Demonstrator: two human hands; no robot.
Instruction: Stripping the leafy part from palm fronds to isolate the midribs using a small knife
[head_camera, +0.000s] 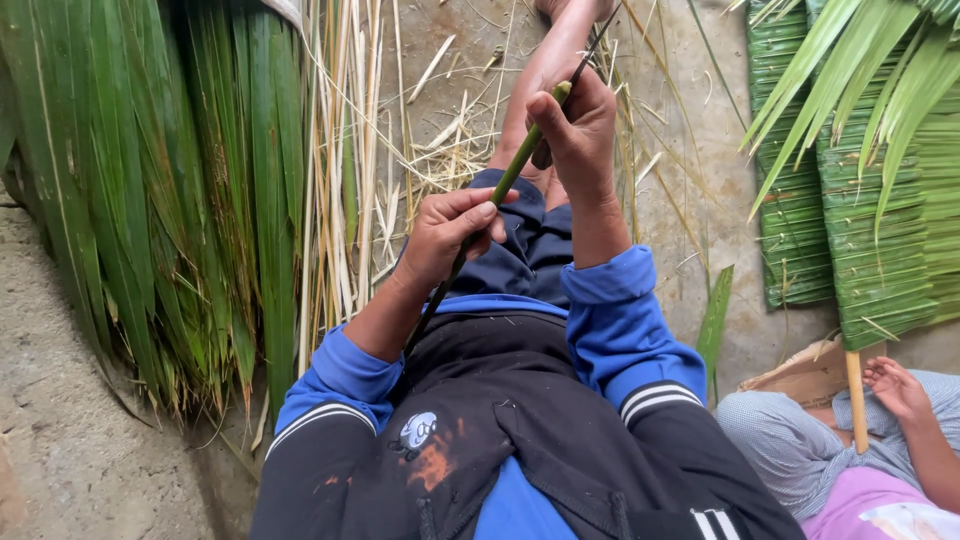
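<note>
Head view, looking down over the person's lap. At centre frame the left hand (448, 235) is closed in a fist around the lower part of a thin green stem (503, 186), which runs diagonally from the dark jacket (500, 410) at lower centre up to the right hand (578, 125) at upper centre. The right hand is closed too, its fingers wrapped over the stem's cut upper end and over a thin dark blade (595, 42) that slants toward the top edge of the frame; whether the blade touches the stem cannot be told. Both forearms wear blue cuffs (612, 285) over dark sleeves with white stripes. Beyond the hands the person's bare leg (545, 65) stretches toward the top of the frame across a concrete floor (700, 150) strewn with pale dry strips (440, 150). A thick bundle of long green leaves (150, 190) fills the upper left, with pale split stalks (345, 170) just beside it. At upper right lie woven green leaf panels (870, 240) under loose fronds. At lower right another person's hand (895, 388) rests open near a pale upright stick (855, 400).
</note>
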